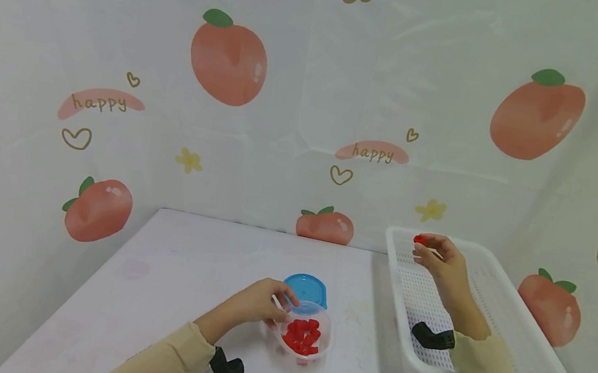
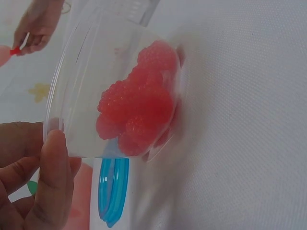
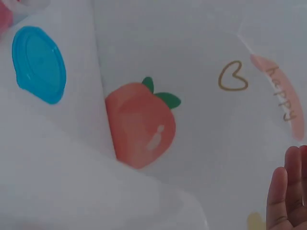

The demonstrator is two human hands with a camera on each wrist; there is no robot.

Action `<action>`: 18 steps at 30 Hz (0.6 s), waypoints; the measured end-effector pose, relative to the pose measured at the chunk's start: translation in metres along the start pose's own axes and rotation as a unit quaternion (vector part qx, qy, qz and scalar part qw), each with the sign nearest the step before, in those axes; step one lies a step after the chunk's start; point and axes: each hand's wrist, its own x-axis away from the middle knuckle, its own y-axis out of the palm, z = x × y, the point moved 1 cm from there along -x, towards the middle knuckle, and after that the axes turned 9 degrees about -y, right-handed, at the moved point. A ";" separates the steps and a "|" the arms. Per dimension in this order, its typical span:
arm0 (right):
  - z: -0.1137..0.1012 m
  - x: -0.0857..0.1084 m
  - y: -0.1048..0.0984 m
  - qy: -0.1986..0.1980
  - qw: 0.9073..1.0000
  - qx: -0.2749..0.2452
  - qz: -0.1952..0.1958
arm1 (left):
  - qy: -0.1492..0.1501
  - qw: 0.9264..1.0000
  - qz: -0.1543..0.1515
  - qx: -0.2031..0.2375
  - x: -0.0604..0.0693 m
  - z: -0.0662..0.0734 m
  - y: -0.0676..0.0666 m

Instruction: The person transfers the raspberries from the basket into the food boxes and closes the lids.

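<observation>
My left hand pinches the rim of a clear round plastic tub standing on the table, thumb and fingers at its edge. Several red raspberries lie heaped on the tub's bottom. Just behind the tub is a blue lid. Over at the right, my right hand holds a single raspberry between thumb and fingertips, raised above the far left part of a white plastic basket. In the right wrist view only some of that hand's fingers show, at the lower right edge.
The basket has a perforated bottom and raised walls, and takes up the table's right side. A white table lies under everything. Behind it hangs a white cloth printed with fruit, hearts and flowers. Black curved pieces sit at both wrists.
</observation>
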 end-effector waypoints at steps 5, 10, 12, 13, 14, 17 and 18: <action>-0.009 0.005 0.018 -0.024 1.000 -0.014 -0.004 | -0.001 1.000 0.001 -0.002 0.001 0.001 0.000; -0.014 0.016 0.037 -0.038 0.999 -0.008 -0.011 | 0.000 1.000 0.001 -0.004 0.001 0.002 0.000; -0.016 0.021 0.045 -0.042 0.999 -0.008 -0.017 | -0.002 1.000 0.002 -0.005 0.001 0.002 0.000; -0.017 0.023 0.049 -0.043 0.999 -0.009 -0.020 | -0.003 1.000 0.003 -0.005 0.001 0.002 0.000; -0.018 0.025 0.053 -0.043 0.999 -0.010 -0.021 | -0.005 1.000 0.003 -0.005 0.001 0.002 0.000; -0.021 0.031 0.065 -0.041 0.999 -0.006 -0.024 | -0.007 1.000 0.004 -0.004 0.003 0.003 0.000; -0.021 0.033 0.069 -0.039 0.999 -0.005 -0.026 | -0.007 1.000 0.004 -0.003 0.003 0.004 0.000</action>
